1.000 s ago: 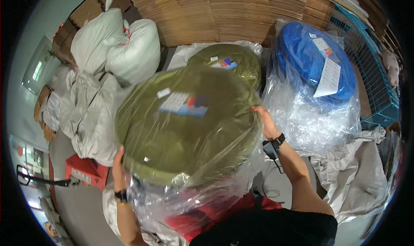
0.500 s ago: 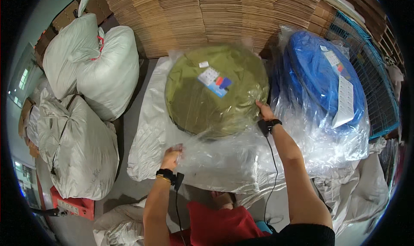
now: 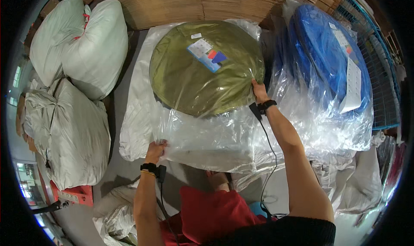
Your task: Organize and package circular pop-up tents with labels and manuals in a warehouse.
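Note:
A round, flat olive-green fabric bundle (image 3: 185, 80) lies in a clear plastic bag (image 3: 198, 136), with a printed card (image 3: 206, 55) and a small white sticker on top. My left hand (image 3: 155, 151) is closed on the bag's near left edge, pulling the film into creases toward me. At the right rim of the green bundle, my right hand (image 3: 259, 91) grips the gathered film of the bag; its fingertips press against the bundle's edge. White sheeting (image 3: 137, 129) lies underneath.
Blue round bundles (image 3: 319, 60) in clear plastic lean at the right, beside a blue wire cage (image 3: 381, 90). Flattened cardboard (image 3: 207, 6) is stacked behind. Full white sacks (image 3: 97, 52) stand on the left, near a red object (image 3: 82, 195) on the floor.
The green bundle has settled flat, and the bag film is now stretched toward my left hand, which was blurred. My right hand stays at the right rim. The whole view has shifted slightly.

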The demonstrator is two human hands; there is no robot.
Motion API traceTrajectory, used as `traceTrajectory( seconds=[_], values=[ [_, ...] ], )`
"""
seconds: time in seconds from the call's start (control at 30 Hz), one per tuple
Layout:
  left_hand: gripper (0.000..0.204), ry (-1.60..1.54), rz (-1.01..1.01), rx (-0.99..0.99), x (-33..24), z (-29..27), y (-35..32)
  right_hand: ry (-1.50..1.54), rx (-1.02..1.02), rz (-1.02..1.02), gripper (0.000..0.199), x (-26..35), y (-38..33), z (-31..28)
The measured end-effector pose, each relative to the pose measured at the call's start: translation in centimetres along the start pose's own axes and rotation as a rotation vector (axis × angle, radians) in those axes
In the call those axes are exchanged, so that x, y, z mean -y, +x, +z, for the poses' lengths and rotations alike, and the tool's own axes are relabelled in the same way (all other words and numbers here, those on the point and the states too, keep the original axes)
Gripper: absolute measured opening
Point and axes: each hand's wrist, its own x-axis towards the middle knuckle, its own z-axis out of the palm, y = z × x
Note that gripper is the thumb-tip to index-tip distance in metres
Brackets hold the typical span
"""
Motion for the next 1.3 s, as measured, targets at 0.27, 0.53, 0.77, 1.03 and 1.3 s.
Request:
traceTrajectory(
  seconds=[0.27,0.53,0.77,1.03,1.3],
  values=[
    [0.022,0.000,-0.154,-0.101,4.8,-6.5,-5.2,-0.336,0.494,0.156,0.025,-1.0,-10.7,-2.9],
    [0.021,-0.398,0.128,-0.199,3.2,-14.4,-18.4,-0.633,0.166,0.107,0.026,-15.2,-15.5,-12.2],
    [0.021,-0.403,0.294,-0.637,10.7,-18.2,-38.7,-0.716,0.542,0.100,0.016,-18.5,-22.6,-19.3],
    [0.017,0.083,-0.126,-1.588,41.0,-15.4,-48.6,-0.806,0.733,0.233,0.017,-11.8,-28.6,-14.2],
    [0.010,0.166,-0.265,-1.364,43.7,-10.0,-43.7,-0.924,0.675,0.116,0.019,-4.2,-29.7,-12.9]
  ],
)
